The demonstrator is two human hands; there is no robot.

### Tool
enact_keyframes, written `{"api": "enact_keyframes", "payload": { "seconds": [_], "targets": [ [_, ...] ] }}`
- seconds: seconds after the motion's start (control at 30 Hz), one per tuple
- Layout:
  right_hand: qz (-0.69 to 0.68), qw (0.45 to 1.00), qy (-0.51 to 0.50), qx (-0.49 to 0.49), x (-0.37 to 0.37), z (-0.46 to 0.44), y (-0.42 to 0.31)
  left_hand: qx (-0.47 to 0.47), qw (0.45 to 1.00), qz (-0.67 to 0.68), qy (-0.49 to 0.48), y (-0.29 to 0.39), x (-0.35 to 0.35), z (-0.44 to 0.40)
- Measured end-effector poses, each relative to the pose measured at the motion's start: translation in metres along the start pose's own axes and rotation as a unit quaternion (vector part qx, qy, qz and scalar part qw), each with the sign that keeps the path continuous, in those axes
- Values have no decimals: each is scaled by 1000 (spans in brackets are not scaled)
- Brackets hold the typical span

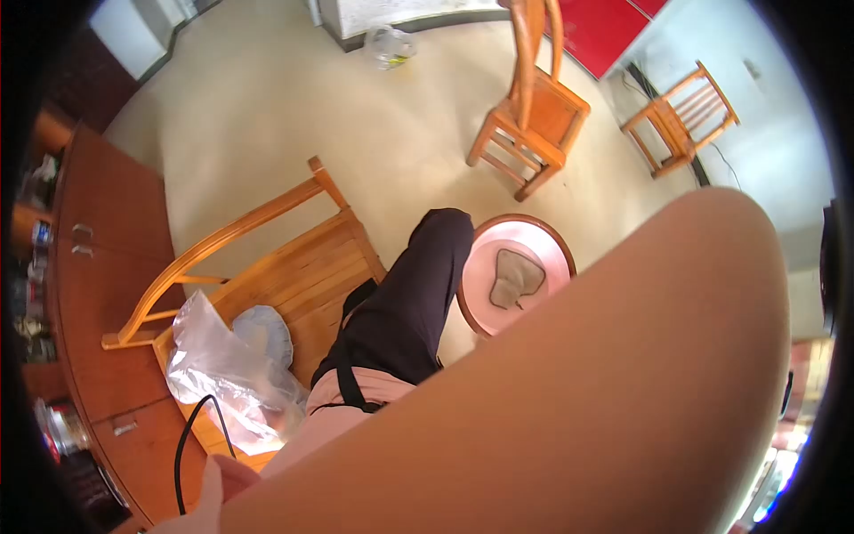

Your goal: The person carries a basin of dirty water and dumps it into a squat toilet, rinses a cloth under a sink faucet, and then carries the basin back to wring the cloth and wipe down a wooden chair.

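Observation:
A bare, bent arm [551, 383] fills the lower right of the head view, very close to the camera. Its hand lies outside the frame, and I cannot tell which arm it is. Neither my left hand nor my right hand shows. Below the arm are my dark-trousered leg [405, 285] and part of a pink top [378, 384] with a black strap [345, 369]. Beyond my knee, a pink basin [476, 267] with a brown rim stands on the floor. A wet greyish-brown cloth [516, 280] lies in it.
Left of my leg, a wooden bench [298, 276] carries a clear plastic bag [209, 356] and a pale round item [264, 334]. A brown cabinet [111, 267] borders the left. Two wooden chairs [543, 116] stand ahead, and another plastic bag [389, 47] lies by the wall.

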State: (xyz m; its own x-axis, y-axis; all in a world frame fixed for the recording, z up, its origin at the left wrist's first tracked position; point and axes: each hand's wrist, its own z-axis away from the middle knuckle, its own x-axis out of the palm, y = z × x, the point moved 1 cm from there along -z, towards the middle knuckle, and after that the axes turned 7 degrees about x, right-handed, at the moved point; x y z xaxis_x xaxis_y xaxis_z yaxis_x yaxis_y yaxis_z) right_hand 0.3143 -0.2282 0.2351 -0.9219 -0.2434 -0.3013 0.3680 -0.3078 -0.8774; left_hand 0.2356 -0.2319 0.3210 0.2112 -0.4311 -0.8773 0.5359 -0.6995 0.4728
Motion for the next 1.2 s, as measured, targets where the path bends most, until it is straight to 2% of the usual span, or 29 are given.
{"api": "enact_keyframes", "payload": {
  "seconds": [0.13, 0.27, 0.37, 0.4, 0.43, 0.47, 0.5, 0.53, 0.57, 0.67, 0.7, 0.77, 0.8, 0.87, 0.9, 0.97, 1.0, 1.07, 1.1, 1.17, 1.2],
  "targets": [
    [6, 1000, 18, 8, 8, -9, 6, 49, 999, -24, -3, 6, -12, -24],
    [20, 998, 43, 32, 17, -32, 32, 85, 995, -58, 15, -23, -35, -48],
    [39, 995, 52, 74, 32, -57, 70, 40, 992, -70, 99, -90, -60, -24],
    [34, 995, 41, 88, 39, -69, 88, 4, 998, -16, 61, -98, -89, 17],
    [80, 991, 35, 98, 49, -77, 102, -58, 991, -11, 123, -141, -56, 25],
    [96, 985, 10, 145, 57, -82, 104, -164, 984, 21, 71, -165, -35, 34],
    [145, 976, 13, 159, 67, -98, 131, -191, 977, 70, 56, -189, -4, 39],
    [160, 970, -14, 185, 76, -105, 137, -180, 980, 80, -3, -208, 25, 46],
    [173, 962, -42, 209, 85, -117, 142, -132, 986, 100, -22, -221, 47, 53],
    [224, 951, -72, 203, 106, -163, 181, -139, 969, 151, -134, -234, 73, 68],
    [222, 946, -70, 224, 114, -177, 202, -128, 967, 165, -147, -236, 81, 71],
    [257, 953, 21, 157, 132, -210, 236, -147, 978, 64, -132, -244, 88, 75],
    [259, 952, 17, 164, 140, -219, 237, -147, 977, 71, -135, -247, 82, 77],
    [311, 914, 60, 253, 158, -243, 229, -152, 981, 82, -84, -258, 62, 76],
    [305, 916, 56, 254, 176, -246, 229, -156, 980, 80, -90, -263, 59, 75],
    [485, 867, 41, 107, 209, -241, 231, -200, 979, 26, 8, -272, 55, 74],
    [478, 871, 41, 107, 212, -235, 232, -210, 977, 26, 12, -275, 55, 72],
    [531, 839, -115, -22, 206, -231, 232, -207, 978, 28, 13, -279, 60, 74],
    [530, 840, -113, -24, 203, -236, 239, -203, 978, 40, 17, -280, 61, 74],
    [447, 879, 44, 158, 188, -233, 265, -211, 976, 56, 6, -278, 62, 73],
    [452, 876, 46, 164, 179, -230, 254, -223, 972, 67, -15, -280, 63, 70]
  ]
}}
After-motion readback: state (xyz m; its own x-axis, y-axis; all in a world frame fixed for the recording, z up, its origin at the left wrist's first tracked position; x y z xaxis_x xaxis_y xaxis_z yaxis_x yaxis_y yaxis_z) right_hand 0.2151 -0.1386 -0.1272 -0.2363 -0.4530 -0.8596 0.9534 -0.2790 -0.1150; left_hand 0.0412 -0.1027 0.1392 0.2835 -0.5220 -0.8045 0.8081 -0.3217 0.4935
